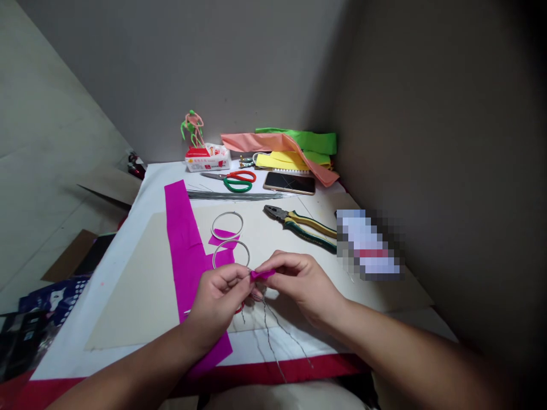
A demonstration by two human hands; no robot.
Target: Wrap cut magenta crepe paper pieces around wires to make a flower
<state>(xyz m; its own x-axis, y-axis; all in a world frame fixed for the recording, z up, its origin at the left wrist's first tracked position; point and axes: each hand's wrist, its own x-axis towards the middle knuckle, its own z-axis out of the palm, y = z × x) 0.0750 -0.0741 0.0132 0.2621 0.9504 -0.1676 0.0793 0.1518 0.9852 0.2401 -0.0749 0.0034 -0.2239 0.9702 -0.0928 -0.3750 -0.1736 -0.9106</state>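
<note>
Both my hands meet over the table's near middle. My left hand (pixel 220 299) is closed in a pinch on thin wires (pixel 273 336) that trail down toward the table's front edge. My right hand (pixel 299 279) pinches a small piece of magenta crepe paper (pixel 262 274) at the top of those wires. Under my left hand lies a long magenta paper strip (pixel 183 239). Just beyond my fingers lie two wire rings (pixel 228 236), each with a bit of magenta paper inside.
Pliers (pixel 305 225) with yellow-green handles lie to the right. Further back are scissors (pixel 233 179), a bundle of straight wires (pixel 235 195), a phone (pixel 289 183), folded coloured papers (pixel 294 149) and a small box (pixel 208 158). Walls close the back and right.
</note>
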